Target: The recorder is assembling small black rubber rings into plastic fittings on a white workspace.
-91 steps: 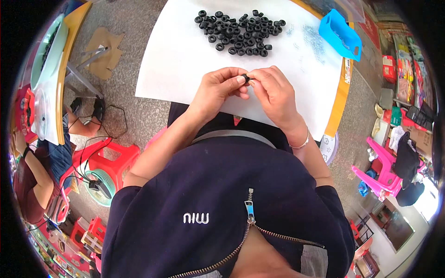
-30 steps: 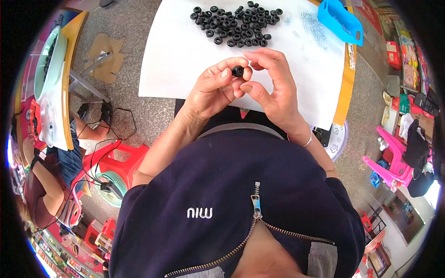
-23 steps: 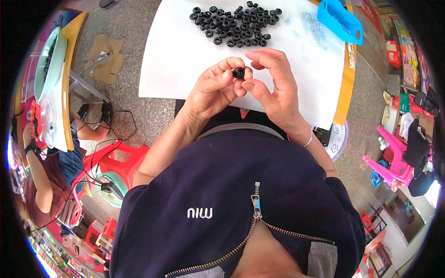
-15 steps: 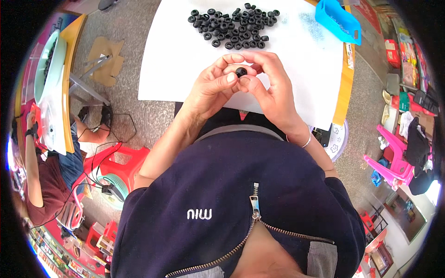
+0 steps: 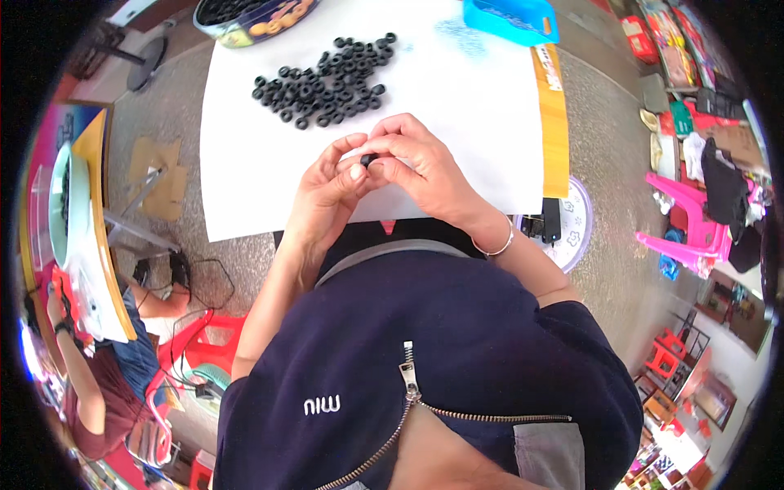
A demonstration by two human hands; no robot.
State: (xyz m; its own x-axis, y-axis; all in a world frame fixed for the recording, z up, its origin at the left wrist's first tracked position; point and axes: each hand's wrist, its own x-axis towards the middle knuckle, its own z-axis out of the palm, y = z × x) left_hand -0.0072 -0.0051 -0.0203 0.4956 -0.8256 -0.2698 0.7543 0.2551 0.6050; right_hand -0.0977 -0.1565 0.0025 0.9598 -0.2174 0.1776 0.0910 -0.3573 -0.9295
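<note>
The black ring (image 5: 368,159) is pinched at the fingertips of the left grip (image 5: 330,184) and right grip (image 5: 418,170), apart from the pile (image 5: 333,85) on the desk (image 5: 474,122). Low weight, slight give and little fragility are presumed. Opposite outer walls should be grasped; slippage may be caused by their curvature.

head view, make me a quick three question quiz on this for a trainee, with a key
1. Where does the loose pile of black rings lie?
A) on the floor
B) on the white sheet
C) on a pink stool

2. True or false: the blue tray stands to the right of the pile.

3. Fill in the colour: the left hand and right hand meet at one small ____ piece.

Key: 1 B; 2 true; 3 black
</note>
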